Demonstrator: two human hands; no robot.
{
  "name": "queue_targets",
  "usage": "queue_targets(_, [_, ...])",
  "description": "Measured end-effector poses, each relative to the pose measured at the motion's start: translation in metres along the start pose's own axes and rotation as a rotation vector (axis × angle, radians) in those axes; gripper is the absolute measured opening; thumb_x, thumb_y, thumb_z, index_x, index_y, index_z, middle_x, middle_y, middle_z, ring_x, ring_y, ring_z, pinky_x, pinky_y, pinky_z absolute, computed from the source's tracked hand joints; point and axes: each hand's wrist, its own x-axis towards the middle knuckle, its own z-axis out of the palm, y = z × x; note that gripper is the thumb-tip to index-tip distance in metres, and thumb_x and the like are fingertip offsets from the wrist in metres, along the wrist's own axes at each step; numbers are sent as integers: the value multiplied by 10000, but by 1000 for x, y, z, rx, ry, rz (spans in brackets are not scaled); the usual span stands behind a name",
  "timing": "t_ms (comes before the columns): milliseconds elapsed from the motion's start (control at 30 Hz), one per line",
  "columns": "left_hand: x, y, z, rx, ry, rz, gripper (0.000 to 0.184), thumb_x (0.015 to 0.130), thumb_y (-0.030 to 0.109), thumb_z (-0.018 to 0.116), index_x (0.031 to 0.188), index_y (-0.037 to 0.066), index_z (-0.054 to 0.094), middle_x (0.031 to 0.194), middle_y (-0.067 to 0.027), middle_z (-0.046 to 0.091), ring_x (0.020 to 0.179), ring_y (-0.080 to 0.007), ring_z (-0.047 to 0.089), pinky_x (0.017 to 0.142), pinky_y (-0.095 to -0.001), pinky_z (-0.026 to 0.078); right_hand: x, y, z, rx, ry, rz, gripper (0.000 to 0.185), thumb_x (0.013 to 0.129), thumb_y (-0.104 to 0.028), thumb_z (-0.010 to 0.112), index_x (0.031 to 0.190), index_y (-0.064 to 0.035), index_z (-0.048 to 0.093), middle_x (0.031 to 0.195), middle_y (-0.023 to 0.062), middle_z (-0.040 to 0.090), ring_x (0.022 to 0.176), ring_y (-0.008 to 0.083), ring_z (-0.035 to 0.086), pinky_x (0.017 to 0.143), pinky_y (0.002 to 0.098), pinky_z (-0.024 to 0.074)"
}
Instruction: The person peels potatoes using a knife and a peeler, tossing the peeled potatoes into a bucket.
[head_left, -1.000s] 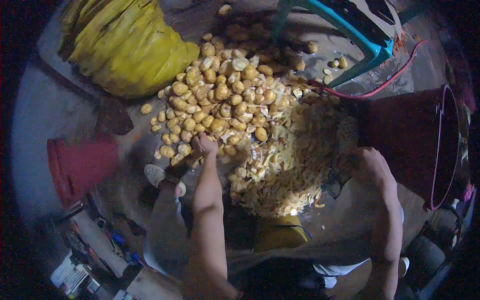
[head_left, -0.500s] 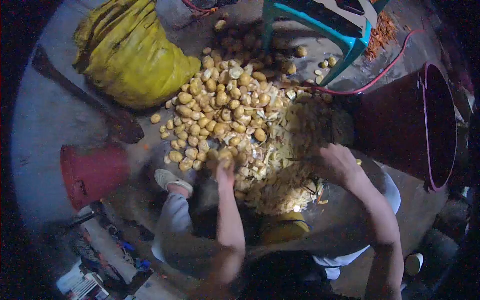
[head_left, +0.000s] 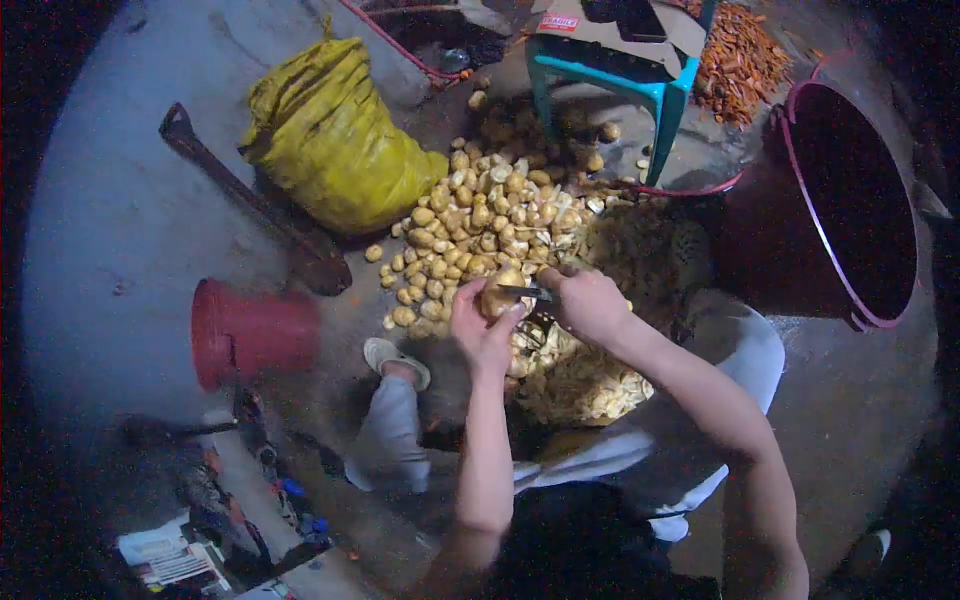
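My left hand holds a potato in its curled fingers. My right hand grips a knife, whose dark blade lies against the potato. Just beyond my hands a heap of potatoes spreads over the floor. Pale peelings lie in a pile below and to the right of my hands, partly in shadow and partly behind my right forearm.
A yellow sack and a shovel lie at the upper left, a red bucket at the left. A teal stool, orange pieces and a large tipped dark-red bin are at the right.
My left hand has lifted a potato from the heap and brought it toward me. My right hand has moved left with the knife, to the potato. The view has shifted.
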Motion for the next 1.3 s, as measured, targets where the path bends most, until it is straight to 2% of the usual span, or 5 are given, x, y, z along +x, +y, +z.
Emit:
queue_targets(200, [-27,45,19,192,-11,215,574,617,-124,760,1112,9,500,1128,-114,519,1054,-202,543,935,-355,474,-20,-18,-13,-34,103,-134,315,815,-106,549,1118,-24,531,906,239,607,766,373,665,634,464,553])
queue_targets(400, [-39,58,12,183,-12,258,571,602,-114,755,1102,13,510,1113,-100,538,1048,-208,547,938,-357,467,-11,25,-4,9,82,-31,146,787,-85,544,790,13,651,837,222,663,838,373,666,705,475,545])
queue_targets(800, [-42,80,19,-280,-10,32,553,796,-22,674,1288,34,426,1227,-88,493,1127,-205,505,990,-352,409,-28,8,5,103,67,-68,357,822,-249,659,1122,-68,588,967,233,621,873,414,623,773,488,512])
queue_targets(900, [-38,62,12,-235,-45,120,507,776,-53,668,1236,26,469,1231,-86,490,1143,-212,497,993,-369,413,-34,-6,6,165,145,-159,405,783,-47,533,1187,-65,562,922,236,617,867,406,634,783,488,511])
queue_targets(1300, [-45,60,23,205,-20,246,574,652,-156,710,1161,6,500,1181,-116,544,1101,-229,550,979,-373,464,-29,-14,-5,186,173,-175,279,746,-38,568,1022,-8,577,853,236,639,818,405,647,717,489,526])
